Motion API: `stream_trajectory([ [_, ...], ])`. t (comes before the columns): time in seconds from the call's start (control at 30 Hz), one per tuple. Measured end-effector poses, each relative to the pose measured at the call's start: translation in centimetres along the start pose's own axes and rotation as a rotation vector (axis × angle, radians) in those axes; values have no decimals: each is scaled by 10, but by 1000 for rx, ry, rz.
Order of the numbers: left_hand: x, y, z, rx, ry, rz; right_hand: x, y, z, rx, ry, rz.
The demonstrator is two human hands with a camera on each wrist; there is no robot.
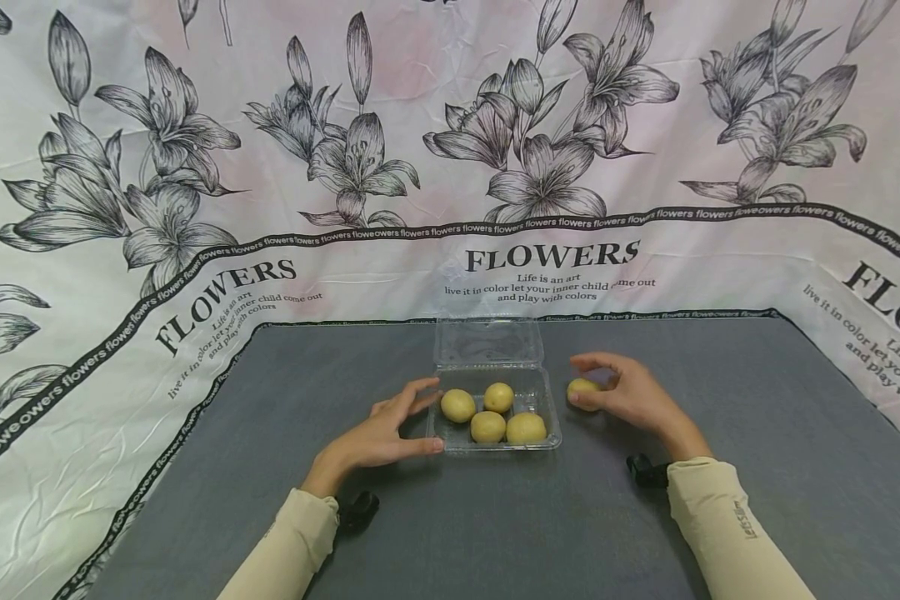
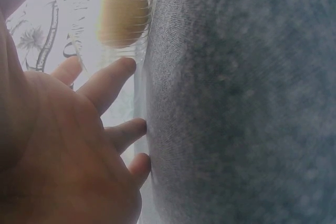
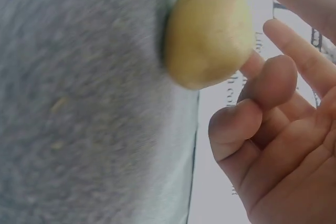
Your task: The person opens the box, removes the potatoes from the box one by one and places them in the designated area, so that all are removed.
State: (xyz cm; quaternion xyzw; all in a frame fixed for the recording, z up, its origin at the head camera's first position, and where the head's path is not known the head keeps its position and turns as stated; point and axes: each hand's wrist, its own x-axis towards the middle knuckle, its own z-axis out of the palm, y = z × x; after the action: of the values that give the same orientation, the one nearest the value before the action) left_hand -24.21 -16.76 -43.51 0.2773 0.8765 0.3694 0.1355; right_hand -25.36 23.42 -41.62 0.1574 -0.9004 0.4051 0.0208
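A clear plastic clamshell box lies on the table with its lid raised at the back. Several round yellow lemon-like fruits sit inside it. Along the box's left side is my left hand, thumb at the front left corner and straight fingers spread by the wall. To the right of the box, another yellow fruit rests on the table. My right hand is around that fruit, thumb overlapping it in the head view, forefinger stretched past it. In the right wrist view, two fingers bend loosely towards the palm.
Grey cloth covers the table. A white curtain with flower prints hangs behind and at both sides. Dark wrist-worn devices show below each hand, near the cream sleeves.
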Motion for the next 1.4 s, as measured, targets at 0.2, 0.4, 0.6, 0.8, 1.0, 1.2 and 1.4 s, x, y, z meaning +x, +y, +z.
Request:
stream_trajectory([
  [0.2, 0, -1, 0, 3, 2, 2, 1, -13, 1, 11, -8, -18],
  [0.4, 0, -1, 1, 4, -2, -4, 3, -20, 9, 59, -54, -95],
  [0.6, 0, -1, 1, 2, -2, -1, 3, -27, 17, 116, -149, -161],
  [0.8, 0, 0, 1, 3, -1, -2, 3, -32, 24, 135, -199, -183],
  [1.0, 0, 0, 1, 6, 0, -7, 2, -36, 32, 136, -237, -179],
  [1.2, -1, 1, 1, 5, -3, -5, 1, -38, 38, 111, -260, -174],
  [1.4, 0, -1, 1, 5, -6, -5, 3, -37, 42, 149, -337, -173],
])
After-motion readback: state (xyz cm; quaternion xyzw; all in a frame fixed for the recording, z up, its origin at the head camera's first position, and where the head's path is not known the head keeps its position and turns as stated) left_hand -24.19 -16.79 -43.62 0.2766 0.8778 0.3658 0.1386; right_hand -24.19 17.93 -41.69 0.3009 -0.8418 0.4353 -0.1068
